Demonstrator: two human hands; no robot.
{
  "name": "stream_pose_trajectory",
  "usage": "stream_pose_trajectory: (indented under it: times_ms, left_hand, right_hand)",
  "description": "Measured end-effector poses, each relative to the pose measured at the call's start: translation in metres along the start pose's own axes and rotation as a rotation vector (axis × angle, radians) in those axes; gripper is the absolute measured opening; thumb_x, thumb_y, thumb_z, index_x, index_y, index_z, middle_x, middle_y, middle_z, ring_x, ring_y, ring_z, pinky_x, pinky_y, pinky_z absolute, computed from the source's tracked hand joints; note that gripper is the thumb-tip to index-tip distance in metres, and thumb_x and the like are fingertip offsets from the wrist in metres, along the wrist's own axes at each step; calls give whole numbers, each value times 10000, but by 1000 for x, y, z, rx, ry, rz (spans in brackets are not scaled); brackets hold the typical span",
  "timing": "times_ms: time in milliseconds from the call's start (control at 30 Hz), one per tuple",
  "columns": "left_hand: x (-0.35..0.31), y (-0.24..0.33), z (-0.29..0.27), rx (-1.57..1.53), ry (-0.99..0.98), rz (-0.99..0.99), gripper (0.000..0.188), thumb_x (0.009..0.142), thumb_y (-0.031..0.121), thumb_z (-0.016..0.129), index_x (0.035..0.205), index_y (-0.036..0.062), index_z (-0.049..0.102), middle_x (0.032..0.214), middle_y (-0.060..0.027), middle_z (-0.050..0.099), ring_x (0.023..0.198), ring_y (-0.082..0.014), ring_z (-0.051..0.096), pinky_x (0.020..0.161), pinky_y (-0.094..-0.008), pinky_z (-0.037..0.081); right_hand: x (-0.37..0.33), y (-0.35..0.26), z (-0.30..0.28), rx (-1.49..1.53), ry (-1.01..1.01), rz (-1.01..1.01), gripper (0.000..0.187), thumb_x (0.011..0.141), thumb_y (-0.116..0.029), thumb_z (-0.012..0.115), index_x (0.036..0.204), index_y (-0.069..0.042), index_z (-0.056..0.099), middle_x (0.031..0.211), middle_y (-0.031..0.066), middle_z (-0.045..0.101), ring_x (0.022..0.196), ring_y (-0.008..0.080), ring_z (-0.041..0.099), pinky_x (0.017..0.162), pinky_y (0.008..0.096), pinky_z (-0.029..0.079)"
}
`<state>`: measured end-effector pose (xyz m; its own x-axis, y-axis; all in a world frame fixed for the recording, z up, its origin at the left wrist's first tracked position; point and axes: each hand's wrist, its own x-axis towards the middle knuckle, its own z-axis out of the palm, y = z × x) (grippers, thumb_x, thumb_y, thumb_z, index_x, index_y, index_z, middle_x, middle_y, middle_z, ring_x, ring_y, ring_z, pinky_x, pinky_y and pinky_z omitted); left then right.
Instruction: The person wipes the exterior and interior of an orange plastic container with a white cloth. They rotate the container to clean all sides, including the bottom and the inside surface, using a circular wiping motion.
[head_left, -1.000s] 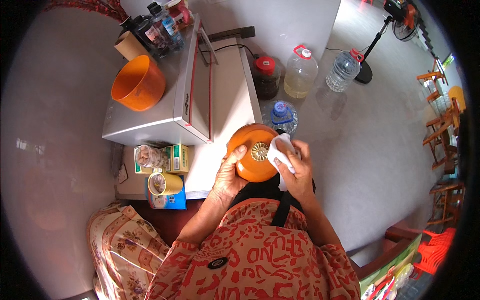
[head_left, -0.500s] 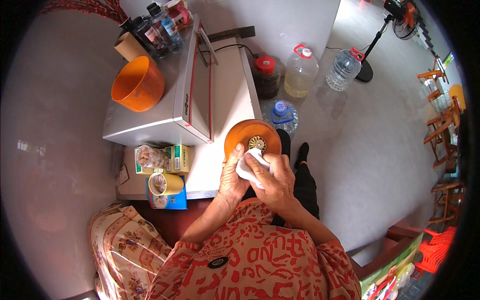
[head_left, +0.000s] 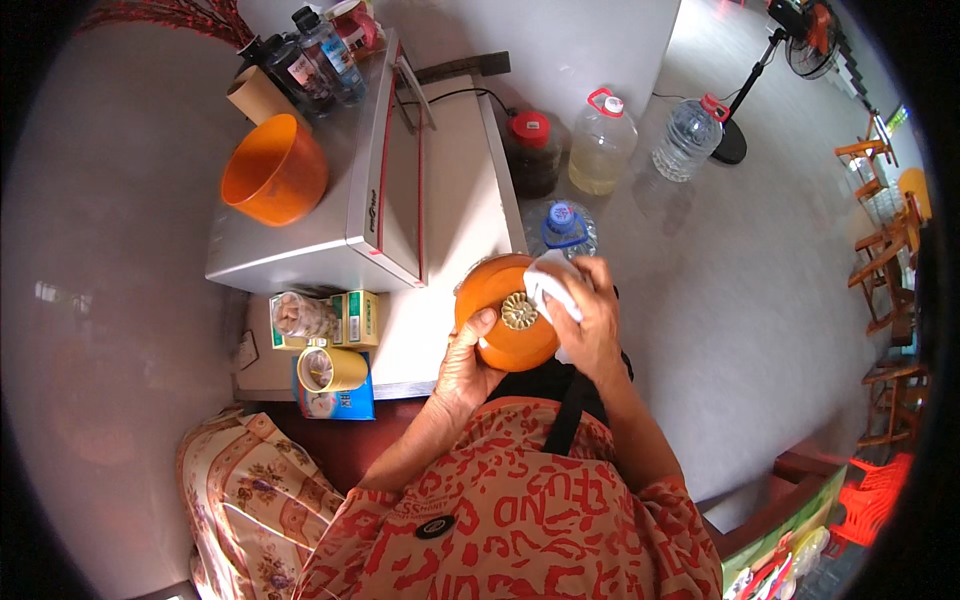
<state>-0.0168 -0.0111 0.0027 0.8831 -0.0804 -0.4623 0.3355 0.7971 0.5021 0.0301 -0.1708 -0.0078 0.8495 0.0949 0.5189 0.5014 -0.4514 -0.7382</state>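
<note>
Just beyond the orange lid (head_left: pixel 510 313) stands a blue-capped bottle (head_left: pixel 562 228).

Here's the appliance (head_left: pixel 310 245) on the counter (head_left: pixel 462 165) to our left, tub (head_left: pixel 280 175) and bottles (head_left: pixel 338 62) atop it, jugs (head_left: pixel 600 150) on the floor (head_left: pixel 740 330) beyond our right grip (head_left: pixel 592 325), and the fan (head_left: pixel 808 48) behind those!

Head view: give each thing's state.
Orange round piece: gripped in left hand, knob facing camera
White cloth: bunched in right hand
Orange bucket: open
Yellow container: open
Yellowish-liquid bottle: capped, part full
Blue-handled bottle: capped
Red-lidded jar: closed
Fan: upright, running unclear
</note>
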Motion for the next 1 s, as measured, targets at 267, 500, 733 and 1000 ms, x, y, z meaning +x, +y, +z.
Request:
stream_pose_trajectory:
  times_ms: [267,500,733,1000]
  left_hand:
    - [4,4,-2,-92,63,8,643,746,288,738,1288,86,456,1248,-105,552,1166,-273,526,1000,-488,426]
    - [12,8,-6,-239,-5,28,637,756,312,733,1288,100,454,1250,-85,546,1160,-269,528,995,-488,432]
    - [12,12,-5,-285,-49,42,604,762,299,722,1272,97,468,1244,-91,559,1155,-269,539,989,-498,438]
    - [13,10,-9,-277,-42,-8,610,761,274,720,1283,92,461,1259,-98,549,1165,-280,529,996,-502,432]
  right_hand:
    - [-5,-4,8,158,48,198,236,909,-127,543,1069,34,604,1001,137,547,882,243,572,759,328,458]
    - [-43,-24,23,29,61,77,504,890,-132,565,1339,33,405,1167,219,438,1054,342,492,887,406,422]
    - [-47,-32,28,74,78,26,524,884,-95,558,1353,53,377,1156,226,433,1040,348,488,892,412,418]
    - [5,-12,6,226,-30,103,309,920,-137,529,1191,12,543,1019,165,510,902,275,563,782,360,468]
